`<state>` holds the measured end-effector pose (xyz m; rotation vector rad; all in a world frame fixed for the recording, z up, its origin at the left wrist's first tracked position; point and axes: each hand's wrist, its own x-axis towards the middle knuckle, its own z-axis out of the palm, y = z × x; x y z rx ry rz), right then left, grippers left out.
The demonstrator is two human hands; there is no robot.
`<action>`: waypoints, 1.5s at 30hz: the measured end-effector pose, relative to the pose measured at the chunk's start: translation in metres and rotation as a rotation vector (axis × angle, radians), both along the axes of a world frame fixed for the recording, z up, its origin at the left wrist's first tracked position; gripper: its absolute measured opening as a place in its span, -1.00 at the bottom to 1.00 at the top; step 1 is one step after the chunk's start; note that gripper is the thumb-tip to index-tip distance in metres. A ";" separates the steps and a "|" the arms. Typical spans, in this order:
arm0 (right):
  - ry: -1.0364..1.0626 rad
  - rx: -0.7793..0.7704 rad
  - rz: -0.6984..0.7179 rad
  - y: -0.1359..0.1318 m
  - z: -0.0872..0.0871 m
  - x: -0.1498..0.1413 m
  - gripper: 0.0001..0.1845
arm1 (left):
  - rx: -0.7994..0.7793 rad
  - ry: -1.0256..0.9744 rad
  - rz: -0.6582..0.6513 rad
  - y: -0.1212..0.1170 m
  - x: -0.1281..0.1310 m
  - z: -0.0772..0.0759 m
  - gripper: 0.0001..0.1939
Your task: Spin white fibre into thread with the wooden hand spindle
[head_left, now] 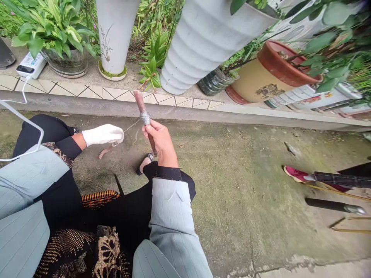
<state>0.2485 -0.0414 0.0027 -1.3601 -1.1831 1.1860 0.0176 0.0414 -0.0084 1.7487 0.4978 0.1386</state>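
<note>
My right hand (162,141), bare, is closed around a wooden stick (139,101) that tilts up and to the left. Wound round this stick just above my thumb is a coil of thin silvery wire (145,117). A single strand of wire (132,125) runs taut from the coil to my left hand (104,134). That hand wears a white glove and its fingers are curled closed. From under the glove a second, shorter stick (105,152) pokes out, with some wire at its upper end; the fingers hide the rest of it.
Ahead runs a low tiled ledge (114,94) bearing a white power bank (31,65) with a cable, tall white planters (116,34) and a tan pot (261,79). A striped woven seat (98,197) shows below me. At right are another person's red shoe (296,173) and a dark-handled tool (327,204).
</note>
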 end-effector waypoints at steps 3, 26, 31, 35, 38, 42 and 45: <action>-0.307 -0.182 -0.068 0.006 -0.012 -0.001 -0.66 | -0.002 0.034 -0.156 -0.008 0.004 0.003 -0.71; 0.061 0.027 -0.034 -0.004 0.008 0.002 -0.64 | 0.023 -0.013 0.007 -0.004 0.007 -0.003 -0.70; -0.370 -0.240 -0.104 0.005 -0.012 0.010 -0.75 | 0.169 0.015 -0.101 -0.003 0.003 0.003 -0.71; -0.672 -0.470 0.397 0.002 -0.010 0.004 -0.80 | 0.271 0.082 -0.052 0.000 -0.002 0.009 -0.73; -0.519 -0.532 0.878 -0.002 -0.001 -0.005 -0.83 | 0.292 0.108 -0.030 0.002 -0.004 0.009 -0.75; -0.108 -0.276 0.859 -0.009 0.014 -0.007 -0.66 | 0.240 0.051 0.083 0.007 -0.005 0.004 -0.73; 0.058 -0.037 0.390 -0.012 0.019 -0.001 -0.59 | 0.216 0.025 0.102 0.008 -0.003 0.001 -0.70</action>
